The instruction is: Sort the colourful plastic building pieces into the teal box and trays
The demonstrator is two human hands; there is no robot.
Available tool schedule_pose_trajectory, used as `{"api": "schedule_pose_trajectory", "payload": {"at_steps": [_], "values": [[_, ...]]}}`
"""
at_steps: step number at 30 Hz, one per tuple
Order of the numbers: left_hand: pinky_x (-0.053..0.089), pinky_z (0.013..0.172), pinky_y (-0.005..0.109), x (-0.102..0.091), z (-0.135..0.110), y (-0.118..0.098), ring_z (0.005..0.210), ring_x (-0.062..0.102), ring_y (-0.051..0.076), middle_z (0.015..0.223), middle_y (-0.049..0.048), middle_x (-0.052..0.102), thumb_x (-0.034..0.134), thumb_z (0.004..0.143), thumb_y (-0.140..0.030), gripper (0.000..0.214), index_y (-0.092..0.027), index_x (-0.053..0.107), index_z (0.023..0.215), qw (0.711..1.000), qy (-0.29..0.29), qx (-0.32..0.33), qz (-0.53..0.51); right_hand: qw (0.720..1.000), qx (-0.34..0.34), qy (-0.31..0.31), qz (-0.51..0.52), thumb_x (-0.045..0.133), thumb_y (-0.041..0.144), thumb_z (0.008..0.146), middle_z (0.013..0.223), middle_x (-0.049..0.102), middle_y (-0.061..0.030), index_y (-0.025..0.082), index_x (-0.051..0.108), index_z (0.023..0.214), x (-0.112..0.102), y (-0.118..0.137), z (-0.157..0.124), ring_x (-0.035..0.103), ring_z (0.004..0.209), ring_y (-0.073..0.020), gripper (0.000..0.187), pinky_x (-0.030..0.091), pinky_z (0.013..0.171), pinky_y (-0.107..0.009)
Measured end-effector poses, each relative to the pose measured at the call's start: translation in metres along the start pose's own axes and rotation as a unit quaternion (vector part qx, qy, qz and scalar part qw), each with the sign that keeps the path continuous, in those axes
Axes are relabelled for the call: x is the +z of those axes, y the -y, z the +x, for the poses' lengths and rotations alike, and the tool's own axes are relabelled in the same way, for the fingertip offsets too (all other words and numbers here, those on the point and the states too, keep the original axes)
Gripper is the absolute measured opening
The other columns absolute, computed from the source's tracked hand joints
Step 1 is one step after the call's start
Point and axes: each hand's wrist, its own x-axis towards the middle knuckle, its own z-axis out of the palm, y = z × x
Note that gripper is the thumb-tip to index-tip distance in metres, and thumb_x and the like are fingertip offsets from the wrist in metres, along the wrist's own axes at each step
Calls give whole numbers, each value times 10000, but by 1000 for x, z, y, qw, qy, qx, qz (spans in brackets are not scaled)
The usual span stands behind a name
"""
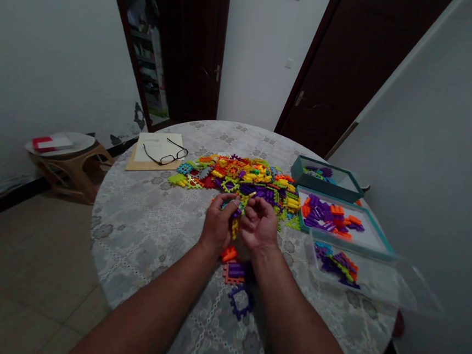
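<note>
My left hand (pixel 217 220) is closed around interlocking plastic building pieces (pixel 235 225), of which purple and yellow parts show by the thumb. Close beside it, my right hand (pixel 261 223) has its fingers curled, with a small pale-yellow building piece (pixel 252 195) at the fingertips. Just beyond both hands lies a heap of colourful building pieces (pixel 236 169), with notched square and gear-like shapes and short ribbed bars. Between my forearms are an orange piece (pixel 229 253), an orange square with purple bars (pixel 234 273) and a purple square frame (pixel 240 302).
Right of the heap stand a teal box (pixel 326 187), a teal-rimmed white tray (pixel 374 233) of purple and orange pieces, and a clear plastic container (pixel 375 280) with more pieces. Glasses (pixel 167 159) rest on papers (pixel 148 143) at the left. A stool (pixel 71 165) is beside the round table (pixel 131 245).
</note>
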Motion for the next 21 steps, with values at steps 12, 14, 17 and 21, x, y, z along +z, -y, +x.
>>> {"api": "schedule_pose_trajectory", "payload": {"at_steps": [12,14,17,21], "values": [[577,731,329,12,22,28,752,713,177,877,-1,728,882,639,-233,551,-220,605,1115,968,48,-151,-194,995,-28,-14,-96,718,266,805,689,679,29,173,646,824,4,16,24,524,447,-52,119,298,308,-111],[578,742,323,9,24,26,785,724,184,919,12,745,891,613,-210,571,-216,609,1110,975,35,-138,-173,996,-16,8,-87,756,280,795,710,683,35,185,642,835,1,14,26,537,471,-55,153,314,316,-108],[566,714,303,8,27,21,765,720,180,945,19,756,881,565,-186,577,-210,616,1076,983,2,-123,-138,998,8,36,-59,778,279,799,741,686,42,205,645,856,-3,15,31,545,511,-55,163,333,329,-96],[553,654,300,10,29,18,641,671,156,853,-7,732,831,538,-179,539,-210,626,1035,987,-36,-118,-101,995,20,89,-28,750,284,824,785,677,49,220,650,862,-6,27,32,492,525,-40,124,323,339,-75]]}}
